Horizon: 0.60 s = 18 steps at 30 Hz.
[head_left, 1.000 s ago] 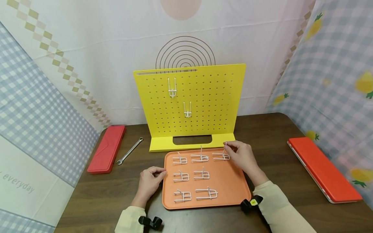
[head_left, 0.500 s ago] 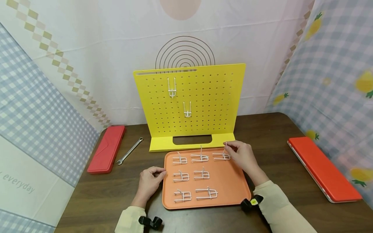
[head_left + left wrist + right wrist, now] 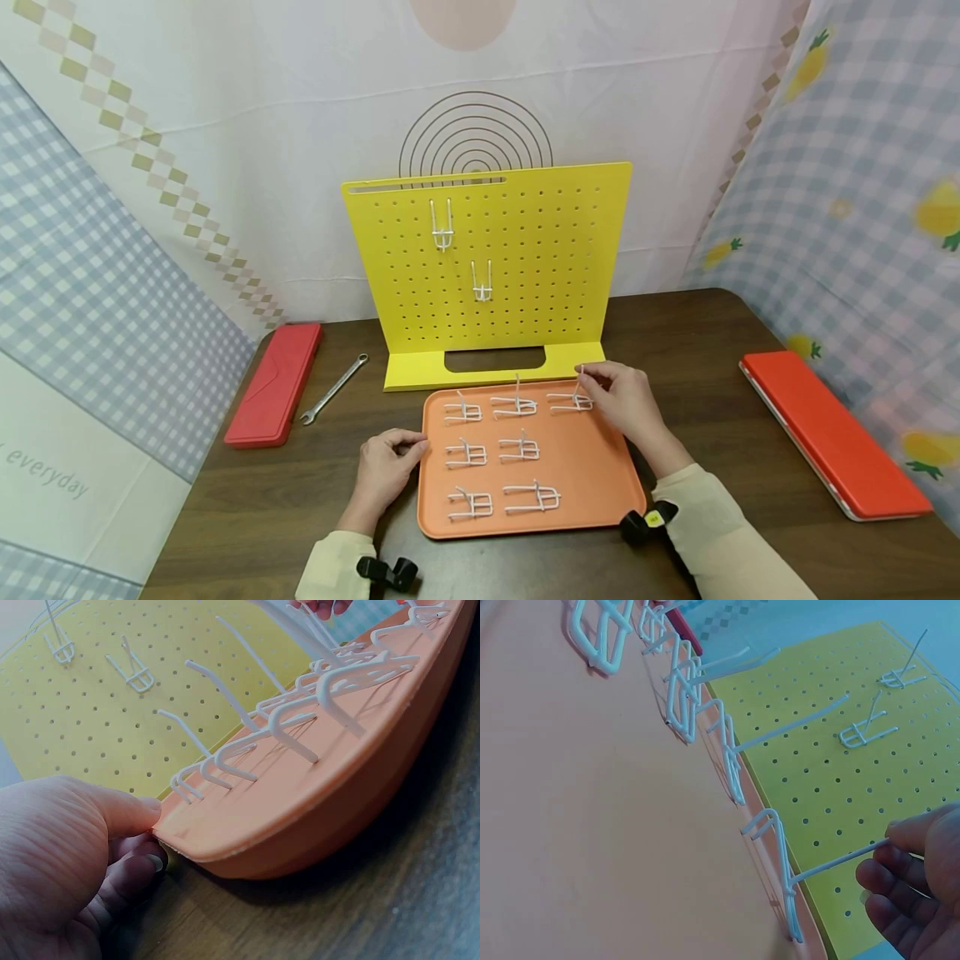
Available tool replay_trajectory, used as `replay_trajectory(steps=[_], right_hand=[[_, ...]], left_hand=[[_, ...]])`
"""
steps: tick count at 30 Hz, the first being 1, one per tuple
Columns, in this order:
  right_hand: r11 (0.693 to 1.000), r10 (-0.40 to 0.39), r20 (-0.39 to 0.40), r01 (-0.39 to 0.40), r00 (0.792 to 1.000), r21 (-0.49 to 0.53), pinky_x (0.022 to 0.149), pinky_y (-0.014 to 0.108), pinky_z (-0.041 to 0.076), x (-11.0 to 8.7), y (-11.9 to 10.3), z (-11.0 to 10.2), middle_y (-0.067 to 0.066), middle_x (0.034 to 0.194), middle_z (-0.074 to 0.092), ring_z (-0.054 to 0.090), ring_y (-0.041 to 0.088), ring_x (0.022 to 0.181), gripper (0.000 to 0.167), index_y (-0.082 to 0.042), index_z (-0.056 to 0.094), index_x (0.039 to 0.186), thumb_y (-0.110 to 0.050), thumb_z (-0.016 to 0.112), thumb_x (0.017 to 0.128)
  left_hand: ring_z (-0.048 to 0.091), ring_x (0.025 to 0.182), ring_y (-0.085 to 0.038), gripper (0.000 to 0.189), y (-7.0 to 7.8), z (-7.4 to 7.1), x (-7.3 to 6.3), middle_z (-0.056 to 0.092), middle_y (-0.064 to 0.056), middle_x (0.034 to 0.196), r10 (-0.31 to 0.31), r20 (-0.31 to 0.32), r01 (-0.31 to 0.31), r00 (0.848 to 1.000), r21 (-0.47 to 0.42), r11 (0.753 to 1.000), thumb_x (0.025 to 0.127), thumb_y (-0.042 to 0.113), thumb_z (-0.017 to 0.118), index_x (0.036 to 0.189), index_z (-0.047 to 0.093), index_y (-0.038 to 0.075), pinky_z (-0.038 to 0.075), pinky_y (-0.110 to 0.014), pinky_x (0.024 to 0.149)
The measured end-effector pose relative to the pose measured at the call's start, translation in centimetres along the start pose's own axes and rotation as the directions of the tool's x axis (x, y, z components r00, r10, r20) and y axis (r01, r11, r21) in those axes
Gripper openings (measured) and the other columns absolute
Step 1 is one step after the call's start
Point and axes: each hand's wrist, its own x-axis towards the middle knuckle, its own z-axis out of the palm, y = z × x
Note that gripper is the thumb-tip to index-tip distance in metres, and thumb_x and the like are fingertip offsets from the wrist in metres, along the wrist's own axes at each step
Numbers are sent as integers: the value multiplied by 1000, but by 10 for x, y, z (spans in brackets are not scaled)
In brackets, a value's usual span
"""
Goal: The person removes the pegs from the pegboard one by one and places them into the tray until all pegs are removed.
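Several white wire pegboard hooks lie in rows on an orange tray [image 3: 592, 483]. My right hand [image 3: 622, 400] pinches the upright prong of the far-right hook [image 3: 573, 402]; in the right wrist view that hook [image 3: 786, 877] still rests on the tray, its prong tip between thumb and forefinger. At the tray's left rim, my left hand [image 3: 386, 471] pinches the edge between thumb and fingers, as the left wrist view of the tray [image 3: 247, 832] shows. Behind the tray stands a yellow pegboard [image 3: 540, 267] with an upper hook [image 3: 443, 227] and a lower hook [image 3: 482, 283] on it.
On the left of the brown table [image 3: 675, 333] lie a red case [image 3: 276, 383] and a wrench [image 3: 335, 389]. A red-orange flat case [image 3: 832, 437] lies at the right. Patterned cloth [image 3: 300, 83] hangs behind and at both sides.
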Motion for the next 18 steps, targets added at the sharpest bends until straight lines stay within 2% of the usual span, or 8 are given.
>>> replay_trajectory(steps=[18], right_hand=[[1000,-10,-4,10,1000,28,63,30,51,1,0,-3,5,100,71,59,14,74,24,-9,74,108,-26,68,91]], left_hand=[[60,67,-9,6,1,0,0,70,1,83,-3,1,3,1000,-13,1000,84,14,75,89,77,13,49,-23,57]])
